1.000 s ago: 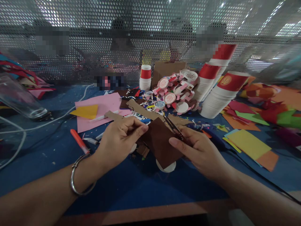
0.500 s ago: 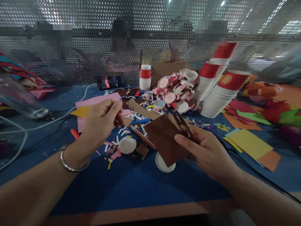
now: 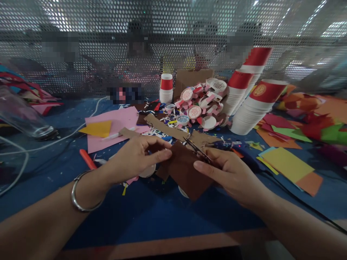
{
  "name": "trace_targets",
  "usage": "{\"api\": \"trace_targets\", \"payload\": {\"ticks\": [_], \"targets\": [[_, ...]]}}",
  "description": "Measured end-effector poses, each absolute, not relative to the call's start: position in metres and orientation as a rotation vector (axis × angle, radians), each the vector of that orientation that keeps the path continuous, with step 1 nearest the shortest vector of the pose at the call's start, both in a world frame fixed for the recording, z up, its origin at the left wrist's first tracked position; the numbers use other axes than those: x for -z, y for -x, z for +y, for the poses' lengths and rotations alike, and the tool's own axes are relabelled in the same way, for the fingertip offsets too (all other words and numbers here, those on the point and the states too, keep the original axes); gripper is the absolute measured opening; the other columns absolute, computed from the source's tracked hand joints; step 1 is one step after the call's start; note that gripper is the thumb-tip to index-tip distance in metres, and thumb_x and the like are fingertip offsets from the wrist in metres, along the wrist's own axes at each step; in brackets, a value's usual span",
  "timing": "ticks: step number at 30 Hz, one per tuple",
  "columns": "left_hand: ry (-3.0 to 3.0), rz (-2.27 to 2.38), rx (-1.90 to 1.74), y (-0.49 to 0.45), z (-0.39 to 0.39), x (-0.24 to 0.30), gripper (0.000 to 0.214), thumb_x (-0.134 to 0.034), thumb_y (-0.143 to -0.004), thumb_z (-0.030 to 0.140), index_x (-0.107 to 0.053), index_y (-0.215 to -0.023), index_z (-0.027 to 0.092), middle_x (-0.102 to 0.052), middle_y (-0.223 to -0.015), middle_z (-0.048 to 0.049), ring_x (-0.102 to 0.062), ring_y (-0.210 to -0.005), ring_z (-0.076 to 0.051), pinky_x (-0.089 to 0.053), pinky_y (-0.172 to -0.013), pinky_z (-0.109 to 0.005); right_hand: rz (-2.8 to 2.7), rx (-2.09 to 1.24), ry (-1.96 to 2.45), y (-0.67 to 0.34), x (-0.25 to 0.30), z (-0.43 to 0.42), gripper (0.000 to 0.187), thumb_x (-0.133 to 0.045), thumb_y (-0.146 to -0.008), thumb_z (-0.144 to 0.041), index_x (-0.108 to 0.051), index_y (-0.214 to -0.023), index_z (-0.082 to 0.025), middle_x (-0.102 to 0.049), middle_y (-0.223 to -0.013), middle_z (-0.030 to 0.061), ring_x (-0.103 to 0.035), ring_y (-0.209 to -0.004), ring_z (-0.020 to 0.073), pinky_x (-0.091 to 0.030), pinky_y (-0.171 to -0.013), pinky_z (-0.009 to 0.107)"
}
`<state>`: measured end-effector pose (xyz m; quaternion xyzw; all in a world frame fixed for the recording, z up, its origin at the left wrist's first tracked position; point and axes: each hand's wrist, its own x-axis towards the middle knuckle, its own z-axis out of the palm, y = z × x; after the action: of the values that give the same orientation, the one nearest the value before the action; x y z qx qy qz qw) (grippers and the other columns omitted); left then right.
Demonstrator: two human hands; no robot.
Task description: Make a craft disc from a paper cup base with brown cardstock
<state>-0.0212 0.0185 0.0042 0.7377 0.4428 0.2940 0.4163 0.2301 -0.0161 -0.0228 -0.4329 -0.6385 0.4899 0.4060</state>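
My right hand (image 3: 230, 175) is closed on a pair of scissors (image 3: 197, 148) and a square sheet of brown paper (image 3: 191, 173), with the thumb lying over the sheet. The blades point up and left along the sheet's upper edge. My left hand (image 3: 143, 155), wearing a silver bangle at the wrist, has its thumb and forefinger at the sheet's left corner in a pinch. Behind the left fingers a white round lid (image 3: 148, 171) shows in part. Another white lid (image 3: 183, 192) is mostly covered by the brown paper.
Stacked red-and-white paper cups (image 3: 252, 106) stand at the back right beside a heap of decorated lids (image 3: 202, 104). Pink paper (image 3: 114, 124), cardboard strips (image 3: 165, 126) and scraps cover the table's middle. A clear container (image 3: 27, 119) lies left; coloured sheets (image 3: 290, 166) lie right.
My left hand has come down and to the right, from above the scraps to the brown paper's left corner. The right hand, with scissors and sheet, has shifted slightly left and down.
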Motion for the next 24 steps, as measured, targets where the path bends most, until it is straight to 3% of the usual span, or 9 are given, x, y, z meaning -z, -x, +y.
{"api": "trace_targets", "payload": {"ticks": [3,6,10,16,21,24], "targets": [[-1.683,1.004,-0.665,0.017,0.011,-0.007,0.016,-0.074,-0.088,0.033,-0.070,-0.081,0.020,-0.070,-0.069,0.0005,-0.062,-0.058,-0.012,-0.047,-0.054,-0.020,-1.568,-1.287,1.109,-0.229,0.024,-0.016,0.033,-0.075,-0.087,-0.051,-0.063,-0.079,-0.021,-0.053,-0.066,0.0000,-0.052,-0.064,0.0174,-0.046,-0.057,0.030],[-1.462,1.027,-0.818,0.017,0.009,-0.008,0.018,-0.079,-0.084,0.025,-0.064,-0.075,0.018,-0.058,-0.058,0.0058,-0.049,-0.047,-0.005,-0.040,-0.044,-0.015,-1.441,-1.333,1.119,-0.229,0.026,-0.015,0.034,-0.075,-0.088,-0.050,-0.060,-0.084,-0.020,-0.046,-0.066,-0.0030,-0.040,-0.054,0.0106,-0.032,-0.046,0.024],[-1.187,0.966,-1.007,0.015,0.010,-0.005,0.020,-0.079,-0.083,0.020,-0.060,-0.079,0.017,-0.065,-0.065,0.0053,-0.057,-0.049,-0.004,-0.046,-0.048,-0.013,-1.245,-1.405,1.062,-0.228,0.028,-0.014,0.034,-0.077,-0.088,-0.047,-0.056,-0.085,-0.020,-0.035,-0.065,-0.0073,-0.023,-0.049,0.0056,-0.017,-0.043,0.022],[-1.046,0.898,-0.998,0.005,-0.002,-0.001,0.029,-0.078,-0.083,0.016,-0.049,-0.080,0.020,-0.073,-0.073,0.0004,-0.076,-0.070,-0.015,-0.058,-0.063,-0.020,-1.163,-1.337,1.012,-0.226,0.028,-0.012,0.030,-0.080,-0.086,-0.039,-0.057,-0.082,-0.020,-0.030,-0.062,-0.0088,-0.020,-0.049,0.0056,-0.017,-0.044,0.023],[-1.120,0.945,-0.880,0.005,-0.006,-0.002,0.026,-0.079,-0.085,0.024,-0.053,-0.087,0.019,-0.077,-0.081,-0.0046,-0.076,-0.074,-0.019,-0.061,-0.064,-0.026,-1.142,-1.309,1.026,-0.226,0.029,-0.010,0.026,-0.080,-0.086,-0.038,-0.062,-0.090,-0.019,-0.031,-0.061,-0.0093,-0.019,-0.048,0.0049,-0.015,-0.043,0.023],[-1.154,0.935,-0.967,0.006,-0.002,-0.002,0.021,-0.079,-0.084,0.024,-0.059,-0.086,0.018,-0.076,-0.077,-0.0028,-0.075,-0.069,-0.016,-0.058,-0.061,-0.022,-1.157,-1.318,1.023,-0.225,0.029,-0.011,0.028,-0.080,-0.086,-0.039,-0.061,-0.088,-0.019,-0.031,-0.061,-0.0093,-0.019,-0.048,0.0049,-0.015,-0.044,0.023]]}}
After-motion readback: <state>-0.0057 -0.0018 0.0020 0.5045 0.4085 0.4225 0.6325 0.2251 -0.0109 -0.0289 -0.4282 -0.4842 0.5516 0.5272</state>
